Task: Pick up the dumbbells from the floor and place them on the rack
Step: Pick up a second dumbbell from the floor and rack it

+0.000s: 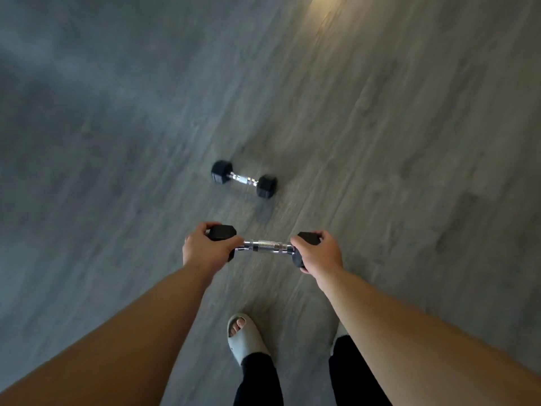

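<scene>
gripping one head each, both hands carry a single held dumbbell (265,245) level above the floor (409,142); the left hand (205,250) is curled tight over the black hexagonal head on its side, fingers wrapped over the top and thumb lying toward the chrome bar; the right hand (319,253) is clenched the same way over the other head, fingertips hooked over its far edge, part of the black rubber showing below the palm; the knurled chrome handle runs bare between the two fists, untouched by either; both forearms reach in from the lower corners of the view; a second dumbbell (244,179) lies on the floor beyond the hands, well apart from them, set slightly askew with its left head farther away, nothing touching it; the floor is grey wood-grain planking, its boards running diagonally, blurred toward the left edge and lit warmer toward the upper right; below the hands a foot in a pale slide sandal (246,336) stands on the planks, with dark trouser legs (260,379) just behind it; the rack does not show.
</scene>
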